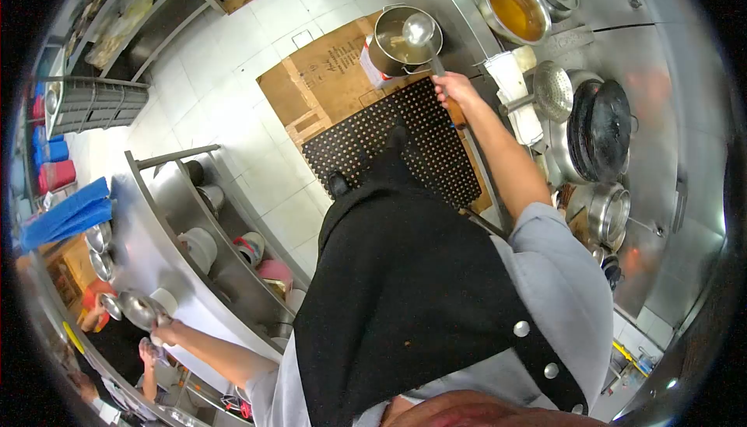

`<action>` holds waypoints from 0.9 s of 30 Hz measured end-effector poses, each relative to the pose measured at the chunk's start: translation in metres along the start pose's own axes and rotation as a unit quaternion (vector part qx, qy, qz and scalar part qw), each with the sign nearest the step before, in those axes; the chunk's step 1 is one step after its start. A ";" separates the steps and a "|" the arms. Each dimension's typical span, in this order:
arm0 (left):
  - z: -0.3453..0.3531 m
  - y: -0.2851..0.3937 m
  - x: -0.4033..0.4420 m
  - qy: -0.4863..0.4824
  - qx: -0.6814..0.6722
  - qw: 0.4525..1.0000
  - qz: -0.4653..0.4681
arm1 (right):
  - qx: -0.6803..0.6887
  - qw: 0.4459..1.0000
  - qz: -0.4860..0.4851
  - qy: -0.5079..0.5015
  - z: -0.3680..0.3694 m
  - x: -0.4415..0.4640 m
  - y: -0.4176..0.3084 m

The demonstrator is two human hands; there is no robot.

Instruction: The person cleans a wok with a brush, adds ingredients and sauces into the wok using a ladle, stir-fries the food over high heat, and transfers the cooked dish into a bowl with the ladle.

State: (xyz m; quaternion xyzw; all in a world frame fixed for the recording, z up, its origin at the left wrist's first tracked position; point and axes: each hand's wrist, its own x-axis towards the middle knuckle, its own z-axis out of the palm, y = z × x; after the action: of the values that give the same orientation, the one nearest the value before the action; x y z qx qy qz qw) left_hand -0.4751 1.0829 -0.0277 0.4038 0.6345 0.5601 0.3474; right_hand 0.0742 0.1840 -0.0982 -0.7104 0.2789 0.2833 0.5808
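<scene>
Gripping 1 ladle [421,32], the right hand [457,92] is wrapping its fingers closed around the handle, by the wooden end; the ladle's cup is hanging over 1 steel pot [387,63], inside the rim as seen from above; whether it is touching the liquid, can't tell; 1 red-and-white box [373,68] is showing at the pot's side.

Left hand [166,333] is reaching out the opposite way, at the edge of 1 metal bowl [140,311]; fingers are showing too small to read, so can't tell how far they are closing or whether they are holding it; 1 white bowl [163,299] is sitting just beside; 2 smaller metal bowls [99,238] are resting farther along; 1 co-worker's hand [148,354] is showing near the left hand.

Right-side counter: 1 pan [531,41] is holding amber liquid [515,8]; 1 skimmer [554,91] is lying with its handle crossing 1 white cloth [509,77]; at least 2 black pans [611,131] are stacking up beyond, exact count hidden.

Floor: 1 black mat [437,143] is lying over cardboard [307,89]; 2 dark shoes [397,138] are showing past the apron [405,295].
</scene>
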 end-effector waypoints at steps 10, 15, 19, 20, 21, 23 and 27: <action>0.002 -0.087 -0.350 -0.288 0.069 0.906 -0.301 | 0.011 0.998 0.046 -0.039 -0.004 0.166 0.033; 0.005 -0.093 -0.469 -0.381 0.094 0.858 -0.330 | 0.006 0.998 0.028 -0.061 -0.017 0.207 0.048; 0.024 -0.097 -0.518 -0.409 0.101 0.834 -0.356 | 0.006 0.995 0.037 -0.088 -0.021 0.204 0.050; 0.033 -0.100 -0.524 -0.431 0.100 0.828 -0.344 | 0.081 0.987 0.077 -0.114 -0.024 0.198 0.048; 0.043 -0.102 -0.528 -0.454 0.098 0.820 -0.333 | 0.156 0.971 0.115 -0.138 -0.026 0.191 0.048; 0.064 -0.105 -0.531 -0.484 0.110 0.806 -0.324 | 0.232 0.953 0.122 -0.152 -0.030 0.167 0.052; 0.138 -0.108 -0.562 -0.580 0.244 0.773 -0.080 | 0.298 0.933 0.076 -0.187 -0.046 0.107 0.066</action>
State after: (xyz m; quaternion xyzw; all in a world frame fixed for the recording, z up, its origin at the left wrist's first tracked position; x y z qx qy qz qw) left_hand -0.1224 0.6308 -0.1597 0.6708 0.4578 0.0160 0.5833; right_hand 0.1038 0.1207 -0.2124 -0.4155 0.2899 0.3581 0.7842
